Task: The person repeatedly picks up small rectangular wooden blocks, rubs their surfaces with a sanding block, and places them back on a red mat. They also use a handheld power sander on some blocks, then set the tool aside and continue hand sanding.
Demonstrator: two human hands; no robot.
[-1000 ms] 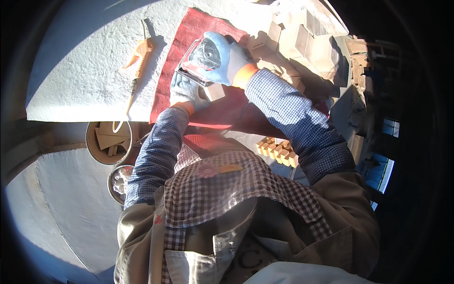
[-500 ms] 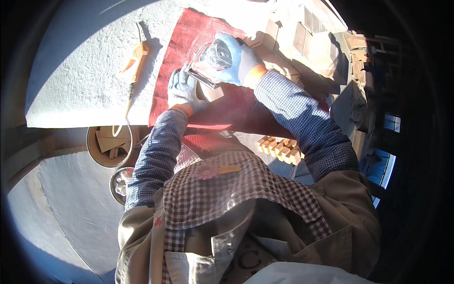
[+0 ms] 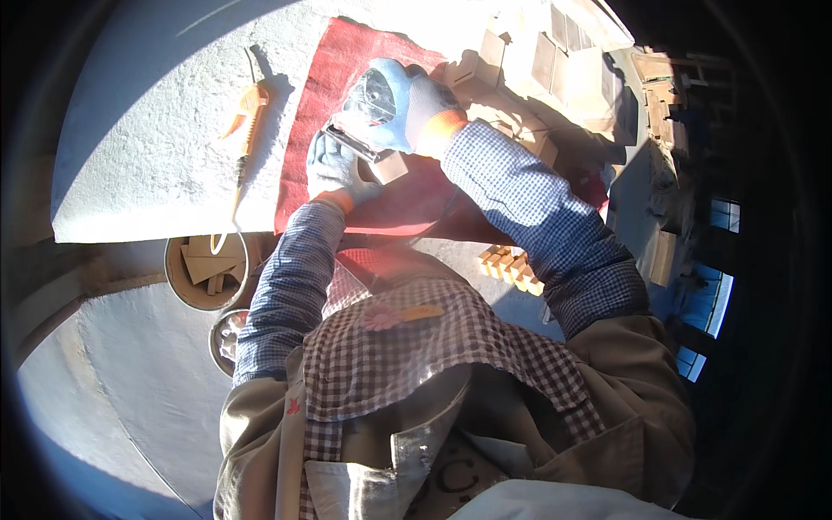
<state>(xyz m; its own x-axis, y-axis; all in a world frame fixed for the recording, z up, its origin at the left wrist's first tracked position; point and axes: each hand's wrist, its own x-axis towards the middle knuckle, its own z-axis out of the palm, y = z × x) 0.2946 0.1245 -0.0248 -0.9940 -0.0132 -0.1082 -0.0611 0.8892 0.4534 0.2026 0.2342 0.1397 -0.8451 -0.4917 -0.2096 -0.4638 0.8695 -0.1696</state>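
Head view: right hand shifted slightly down-left over wood block.

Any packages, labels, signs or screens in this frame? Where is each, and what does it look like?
No labels, signs or screens show.
Round bucket: below the table edge at left, tan, holding flat wooden offcuts.
Smaller round container: just below the bucket, contents unclear.

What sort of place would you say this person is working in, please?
Probably a small woodworking or craft bench. Gloved hands work a small wooden block over a red cloth, more wooden blocks lie about, and a bucket of offcuts stands below.
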